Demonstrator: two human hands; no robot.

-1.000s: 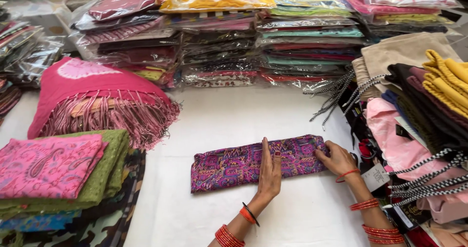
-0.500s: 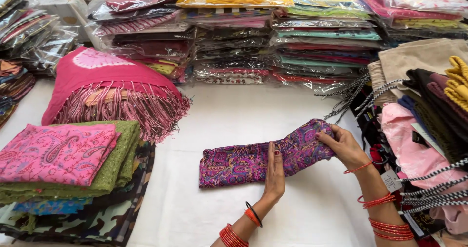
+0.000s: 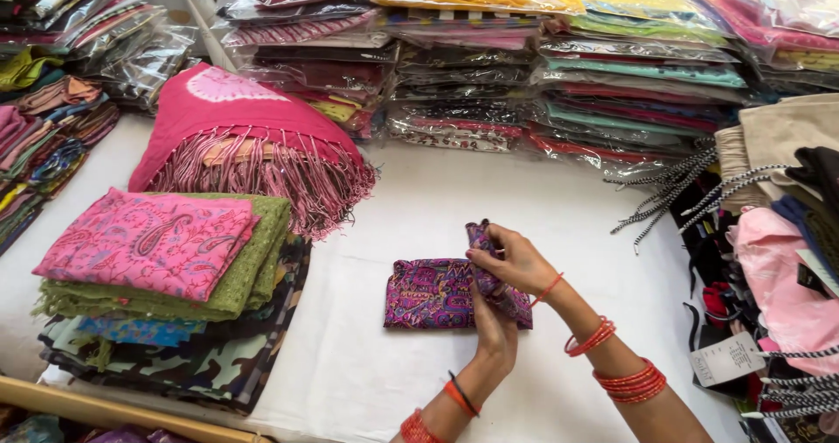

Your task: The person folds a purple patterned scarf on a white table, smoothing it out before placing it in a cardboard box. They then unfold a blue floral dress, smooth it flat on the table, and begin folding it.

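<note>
— Where's the scarf point(image 3: 430, 293)?
— Mid-tabletop point(image 3: 489, 207); right hand point(image 3: 514, 259) pinches its folded end; left hand point(image 3: 495, 328) presses flat, open.
— Handling?
— Probably soft, light, limp; best gripped at the folded edge.

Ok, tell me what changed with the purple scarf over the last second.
The right hand has lifted the scarf's right end and carried it leftward, folding the long strip to a shorter, squarer bundle. It keeps hold of that end. The left hand stayed pressing near the middle, now at the fold. The pink fringed shawl, the folded pile at left and the packaged stacks behind have not moved.
</note>
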